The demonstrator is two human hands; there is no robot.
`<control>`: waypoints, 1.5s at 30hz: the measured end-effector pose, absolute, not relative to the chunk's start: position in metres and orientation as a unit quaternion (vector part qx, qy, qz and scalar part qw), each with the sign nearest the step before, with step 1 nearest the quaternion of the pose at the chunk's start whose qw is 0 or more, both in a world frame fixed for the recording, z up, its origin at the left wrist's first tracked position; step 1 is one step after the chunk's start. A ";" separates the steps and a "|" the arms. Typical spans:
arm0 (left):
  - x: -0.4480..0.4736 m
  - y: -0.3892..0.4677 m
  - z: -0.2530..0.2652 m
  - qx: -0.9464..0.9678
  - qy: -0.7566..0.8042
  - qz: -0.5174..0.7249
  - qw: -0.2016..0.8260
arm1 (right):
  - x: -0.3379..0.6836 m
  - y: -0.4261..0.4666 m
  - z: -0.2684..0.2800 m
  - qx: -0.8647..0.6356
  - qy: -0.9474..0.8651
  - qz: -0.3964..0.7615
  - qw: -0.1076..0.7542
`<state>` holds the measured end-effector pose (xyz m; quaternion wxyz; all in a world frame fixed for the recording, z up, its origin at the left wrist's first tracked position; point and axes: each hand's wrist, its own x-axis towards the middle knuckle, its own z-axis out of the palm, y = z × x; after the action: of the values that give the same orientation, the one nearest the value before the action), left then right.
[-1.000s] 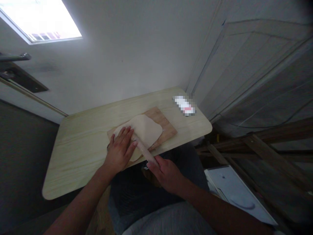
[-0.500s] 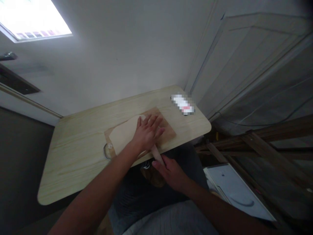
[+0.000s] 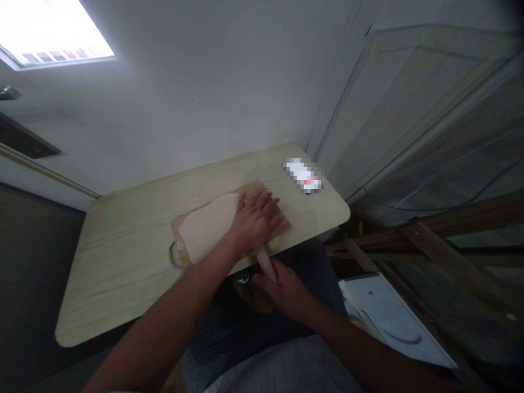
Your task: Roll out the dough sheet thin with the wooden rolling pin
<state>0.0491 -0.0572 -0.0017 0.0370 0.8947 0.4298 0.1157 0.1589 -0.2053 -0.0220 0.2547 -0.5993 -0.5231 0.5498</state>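
Far left: a metal door handle [image 3: 9, 93] at the frame's edge, and below it a dark lock plate [image 3: 28, 139]. Right of these, a bright window [image 3: 57, 33] in the pale door. Below stands a light wood-grain tabletop [image 3: 118, 245] with rounded near corners.

On the tabletop, along its near edge and right of its middle, lies a wooden cutting board [image 3: 283, 225], set at a slant. A metal ring handle [image 3: 175, 256] is fixed at the board's left edge. A thin, pale dough sheet [image 3: 208, 221] lies flat on the board, leaving a narrow strip bare at that edge; the sheet's right end runs under the left hand [image 3: 254, 221].

Left hand: palm down, fingers stretched towards the board's far-right corner, laid across a wooden rolling pin [image 3: 266, 265]. The pin's far part is hidden under this hand; its near end projects past the tabletop's near edge. Right hand [image 3: 286, 289]: closed round that near end, just off the tabletop's near edge.

Near the tabletop's far-right corner: a flat, oblong item [image 3: 303, 174], pixelated, identity unclear. Lower right, below tabletop level: a white box [image 3: 397, 316] beside dark timber planks [image 3: 434, 248].
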 end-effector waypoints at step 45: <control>0.038 -0.073 0.014 0.901 0.349 0.149 0.212 | 0.105 -0.222 -0.050 -0.479 -0.397 0.730 0.282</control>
<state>0.0380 -0.0734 0.0138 0.2117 0.9008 0.3486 0.1493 0.1051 -0.2221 -0.0497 0.2819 -0.4790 -0.3972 0.7303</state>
